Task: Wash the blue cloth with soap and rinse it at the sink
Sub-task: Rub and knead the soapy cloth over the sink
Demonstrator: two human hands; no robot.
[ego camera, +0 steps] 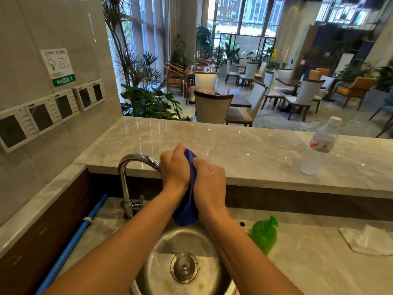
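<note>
From the head view, the left hand (175, 167) and right hand (209, 179) both gripped the bunched blue cloth (187, 207), fingers curled round it, above the round steel sink (148, 271) beside the chrome faucet (127, 177). A green soap bottle (264, 235) stood on the table (319, 273), right of the sink.

Two bare forearms enter from the bottom edge of the frame, no sleeves visible. The left hand (175, 167) and right hand (209, 184) wear no gloves, rings, or watch.
</note>
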